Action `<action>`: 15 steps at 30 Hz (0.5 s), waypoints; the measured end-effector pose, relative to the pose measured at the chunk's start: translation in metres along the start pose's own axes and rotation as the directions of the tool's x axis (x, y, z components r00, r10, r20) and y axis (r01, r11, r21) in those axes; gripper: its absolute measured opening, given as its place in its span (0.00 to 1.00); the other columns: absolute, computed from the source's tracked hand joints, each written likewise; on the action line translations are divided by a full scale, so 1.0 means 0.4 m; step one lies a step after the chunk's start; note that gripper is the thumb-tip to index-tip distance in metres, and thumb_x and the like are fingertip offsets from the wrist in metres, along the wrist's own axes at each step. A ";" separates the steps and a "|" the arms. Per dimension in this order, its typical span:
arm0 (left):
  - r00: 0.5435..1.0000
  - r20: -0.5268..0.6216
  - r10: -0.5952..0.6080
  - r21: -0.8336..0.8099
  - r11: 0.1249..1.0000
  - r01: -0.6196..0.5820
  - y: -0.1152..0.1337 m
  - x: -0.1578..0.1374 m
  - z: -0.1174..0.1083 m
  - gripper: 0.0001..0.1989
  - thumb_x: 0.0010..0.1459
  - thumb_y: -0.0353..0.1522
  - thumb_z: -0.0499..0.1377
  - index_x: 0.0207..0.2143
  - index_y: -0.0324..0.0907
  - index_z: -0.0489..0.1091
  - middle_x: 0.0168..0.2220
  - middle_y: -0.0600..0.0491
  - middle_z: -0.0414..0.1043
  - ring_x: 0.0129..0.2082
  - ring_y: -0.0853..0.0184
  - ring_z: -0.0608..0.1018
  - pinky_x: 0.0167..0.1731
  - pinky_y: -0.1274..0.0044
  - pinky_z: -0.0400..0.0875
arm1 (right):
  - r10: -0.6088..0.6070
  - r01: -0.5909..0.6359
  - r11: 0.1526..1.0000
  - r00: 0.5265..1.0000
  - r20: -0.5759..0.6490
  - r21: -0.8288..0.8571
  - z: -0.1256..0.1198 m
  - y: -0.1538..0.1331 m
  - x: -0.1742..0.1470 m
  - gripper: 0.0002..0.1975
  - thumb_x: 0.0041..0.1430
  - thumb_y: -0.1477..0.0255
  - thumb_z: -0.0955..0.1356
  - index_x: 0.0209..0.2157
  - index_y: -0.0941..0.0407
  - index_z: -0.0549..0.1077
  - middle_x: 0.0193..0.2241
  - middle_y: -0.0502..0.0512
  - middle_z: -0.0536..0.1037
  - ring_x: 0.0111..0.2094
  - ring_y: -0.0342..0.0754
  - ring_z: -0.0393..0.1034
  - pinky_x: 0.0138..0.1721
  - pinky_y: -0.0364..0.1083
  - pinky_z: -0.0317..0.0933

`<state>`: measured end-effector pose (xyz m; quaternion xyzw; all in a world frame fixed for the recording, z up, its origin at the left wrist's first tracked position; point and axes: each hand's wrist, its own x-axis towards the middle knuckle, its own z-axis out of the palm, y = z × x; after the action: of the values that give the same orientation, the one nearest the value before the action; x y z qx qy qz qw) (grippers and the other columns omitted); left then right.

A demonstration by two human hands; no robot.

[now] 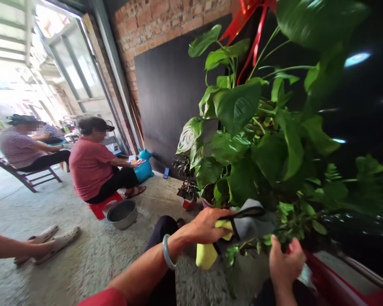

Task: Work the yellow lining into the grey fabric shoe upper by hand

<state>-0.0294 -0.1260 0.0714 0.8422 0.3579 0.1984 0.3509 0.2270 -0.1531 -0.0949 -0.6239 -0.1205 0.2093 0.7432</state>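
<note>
The left hand (207, 224) has its fingers closed around one cloth (242, 227), grey on the upper side and yellow where it hangs down below the hand. One pale green bangle (167, 251) circles that wrist. The cloth lies against the lowest leaves of one big green plant (252, 131), which rises straight above both hands. The right hand (285, 261) is just right of the cloth, its fingers curled into the small low leaves; what they grip, if anything, is hidden, so whether they hold a stem or leaf cannot be told. Just right of the right hand runs one red rim (322, 280).

Up and left of the left fingers stand two small pots, one red (189, 204) with a dark-leaved plant, the other mostly hidden behind leaves. Further left, one metal basin (122, 213) sits on the concrete floor (83, 255) beside one red stool (102, 206). Two people sit well away to the left, one in a red top (92, 165) on that stool, one in a purple top (19, 146) on a wooden chair. One more person's two sandalled feet (47, 242) show at the far left. One red ribbon (252, 17) hangs high above. No writing can be read anywhere.
</note>
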 end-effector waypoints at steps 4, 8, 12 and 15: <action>0.983 -0.141 0.120 -0.055 0.990 -0.129 0.080 0.036 -0.087 0.28 0.55 0.31 0.62 0.59 0.40 0.73 0.47 0.52 0.81 0.45 0.62 0.81 0.48 0.74 0.74 | 0.085 -0.116 0.987 0.966 0.244 0.116 0.161 -0.049 -0.005 0.25 0.36 0.55 0.74 0.36 0.52 0.70 0.41 0.56 0.77 0.51 0.59 0.71 0.56 0.59 0.64; 0.882 -0.356 0.309 0.028 0.947 -0.321 0.098 0.123 -0.122 0.28 0.56 0.29 0.61 0.61 0.42 0.71 0.55 0.50 0.77 0.54 0.60 0.78 0.55 0.73 0.71 | 0.220 -0.309 0.942 0.862 0.457 0.129 0.295 -0.067 0.025 0.21 0.43 0.53 0.73 0.32 0.54 0.71 0.30 0.52 0.77 0.36 0.54 0.75 0.39 0.56 0.72; 0.977 -0.134 0.165 0.323 0.939 -0.114 0.020 0.141 -0.115 0.28 0.54 0.27 0.62 0.59 0.43 0.73 0.54 0.46 0.78 0.55 0.55 0.78 0.56 0.68 0.72 | 0.230 -0.362 0.920 0.809 0.540 0.150 0.286 -0.043 0.005 0.17 0.59 0.57 0.73 0.39 0.57 0.74 0.35 0.53 0.78 0.34 0.46 0.74 0.35 0.49 0.71; 0.991 0.124 0.046 0.397 0.913 -0.092 -0.002 0.113 -0.140 0.26 0.53 0.26 0.62 0.56 0.43 0.76 0.49 0.47 0.81 0.50 0.55 0.81 0.52 0.69 0.74 | 0.223 -0.365 0.912 0.824 0.520 0.186 0.245 -0.024 -0.021 0.16 0.54 0.60 0.76 0.36 0.57 0.73 0.30 0.49 0.77 0.28 0.44 0.72 0.29 0.46 0.70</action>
<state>-0.0322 -0.0669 0.1124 0.9183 0.3408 0.0855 0.1826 0.1779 -0.0722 -0.0661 -0.4511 -0.1749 0.4877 0.7267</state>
